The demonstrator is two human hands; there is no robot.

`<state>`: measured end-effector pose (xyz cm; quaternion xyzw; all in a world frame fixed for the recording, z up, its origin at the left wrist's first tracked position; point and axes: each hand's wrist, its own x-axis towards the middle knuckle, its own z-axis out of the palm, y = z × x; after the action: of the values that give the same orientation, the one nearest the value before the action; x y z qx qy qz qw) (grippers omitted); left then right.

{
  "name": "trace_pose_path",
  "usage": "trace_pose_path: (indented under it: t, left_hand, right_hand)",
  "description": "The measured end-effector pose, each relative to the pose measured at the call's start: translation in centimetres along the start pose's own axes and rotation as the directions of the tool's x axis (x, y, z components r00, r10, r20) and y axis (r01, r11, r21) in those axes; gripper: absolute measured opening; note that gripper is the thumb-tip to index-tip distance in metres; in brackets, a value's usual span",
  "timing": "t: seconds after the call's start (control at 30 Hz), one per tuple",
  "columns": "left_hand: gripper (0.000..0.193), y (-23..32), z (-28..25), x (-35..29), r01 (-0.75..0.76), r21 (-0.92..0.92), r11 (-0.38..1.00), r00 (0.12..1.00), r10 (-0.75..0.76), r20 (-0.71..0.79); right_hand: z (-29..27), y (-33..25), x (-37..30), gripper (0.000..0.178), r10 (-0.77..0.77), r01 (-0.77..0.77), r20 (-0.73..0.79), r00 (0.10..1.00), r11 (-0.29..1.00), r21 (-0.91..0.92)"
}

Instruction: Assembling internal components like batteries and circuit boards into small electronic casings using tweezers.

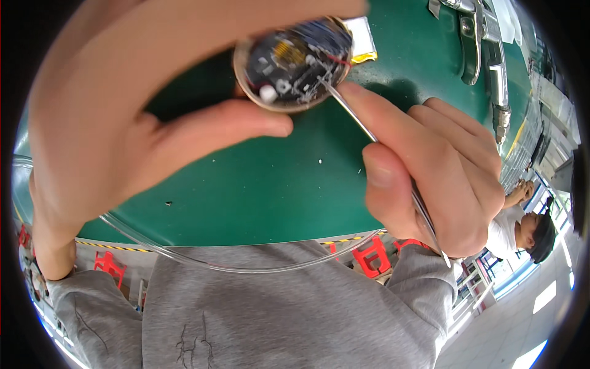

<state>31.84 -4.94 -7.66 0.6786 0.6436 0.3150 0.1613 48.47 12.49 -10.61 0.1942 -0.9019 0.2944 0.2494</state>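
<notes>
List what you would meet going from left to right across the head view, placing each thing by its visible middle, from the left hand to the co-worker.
Left hand, round circuit-board housing, pouch battery with a yellow edge, right hand, metal air gun, co-worker in a white top.

Red stools [369,250], clear tube [246,269], probably a metal air gun [498,74]

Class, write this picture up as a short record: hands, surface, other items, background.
Left hand: holds round housing, circuit board exposed
Right hand: grips thin metal tool, tip at the board, contact unclear
Surface: green table
Beyond housing: flat white-and-yellow piece
Table's right side: gun-shaped metal tool
Background: red stools, person in white
</notes>
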Motion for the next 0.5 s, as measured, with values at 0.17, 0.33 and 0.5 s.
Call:
trace_pose_path:
  t: [0.17, 0.33, 0.5]
  left_hand:
    - [0.049, -0.1, 0.2, 0.0, 0.005, -0.009, 1.0, 1.0, -0.005, -0.012]
    - [0.049, -1.9, -1.1, -4.0, 0.026, -0.002, 1.0, 0.999, -0.026, -0.024]
    - [0.049, -0.4, -0.1, -1.3, 0.029, -0.013, 1.0, 0.999, -0.029, -0.042]
  right_hand:
    - [-0.5, -0.5, 0.1, 0.024, 0.077, -0.076, 0.08, 0.994, 0.997, -0.008]
    - [-0.4, -1.0, 0.4, 0.023, 0.135, -0.133, 0.053, 0.989, 0.99, -0.042]
    - [-0.3, -1.0, 0.5, 0.022, 0.155, -0.151, 0.067, 0.986, 0.987, -0.05]
